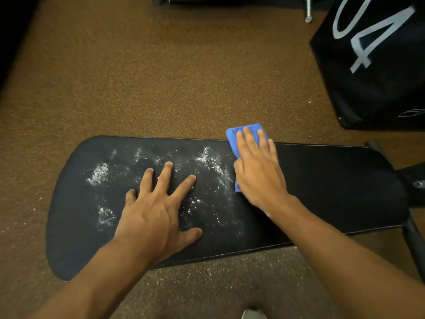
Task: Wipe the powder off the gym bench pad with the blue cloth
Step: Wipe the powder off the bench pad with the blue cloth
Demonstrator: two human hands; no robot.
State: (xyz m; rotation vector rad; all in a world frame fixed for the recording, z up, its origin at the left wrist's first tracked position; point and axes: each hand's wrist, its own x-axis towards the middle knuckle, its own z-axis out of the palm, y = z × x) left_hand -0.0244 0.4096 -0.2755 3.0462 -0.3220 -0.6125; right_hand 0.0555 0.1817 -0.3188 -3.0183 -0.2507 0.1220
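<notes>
Speckled gym floor under bench pad [322,192]; right hand [257,171] presses soft, limp blue cloth [232,137] flat-fingered beside powder [211,162]; left hand [156,210] splayed, bracing, grasping nothing

Bare forearms, no sleeves; pale shoe [253,314].

Blue cloth [234,134]; black bench pad [333,185], white powder [99,173] smears; brown speckled floor [161,77].

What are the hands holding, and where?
Neither hand has a grip on anything. The right hand presses flat on the blue cloth, covering its middle. The left hand rests spread on the bench pad among the powder.
</notes>
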